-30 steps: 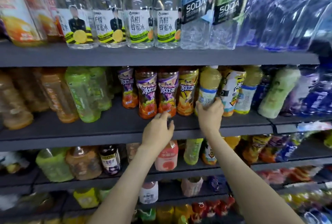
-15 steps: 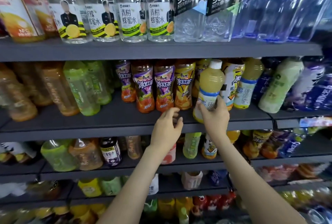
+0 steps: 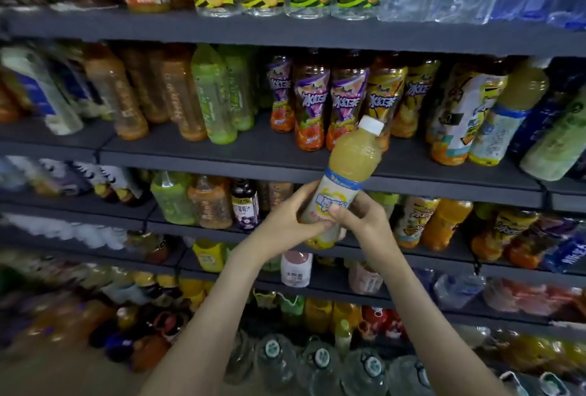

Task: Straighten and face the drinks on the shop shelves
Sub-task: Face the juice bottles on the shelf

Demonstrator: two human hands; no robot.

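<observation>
While both hands hold it clear of the shelves, the head view shows the yellow juice bottle [image 3: 352,157] hanging in front of the middle shelf [image 3: 203,159], tilted so that its white cap [image 3: 371,125] leans up and to the right. The left hand [image 3: 290,222] takes the lower label from the left, its grip closed round the bottle with the fingers curled behind it. The right hand [image 3: 364,221] has its grip closed on the same part from the right, thumb laid across the label's front. On the middle shelf behind stand purple-labelled iced tea bottles [image 3: 312,103], with yellow-labelled tea bottles [image 3: 385,100] just beside them to the right. Further right stands a second juice bottle [image 3: 520,91], and well to the left are green drink bottles [image 3: 212,100]. Clear water jugs [image 3: 320,360] sit at the bottom.
</observation>
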